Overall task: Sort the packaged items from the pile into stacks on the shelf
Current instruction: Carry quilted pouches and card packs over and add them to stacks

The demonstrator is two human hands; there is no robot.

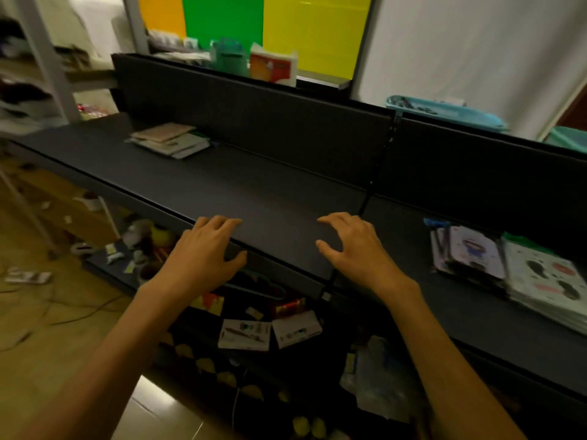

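A long dark shelf [254, 192] runs from the left to the lower right. My left hand [205, 249] hovers over its front edge, fingers spread, holding nothing. My right hand [355, 246] is over the shelf top beside it, also open and empty. A small stack of flat packets [168, 139] lies at the far left of the shelf. On the right part of the shelf sits a pile of flat packaged items [470, 252], and beside it a stack of white packets with dark prints [546, 281].
A lower shelf holds loose clutter, among it two white boxed items [246, 335], [297, 328] and yellow round things [306, 425]. Behind the dark back panel [254, 103] stand an orange-white box [273, 66] and a teal bag [227, 57]. A blue tray [444, 111] sits at the back right.
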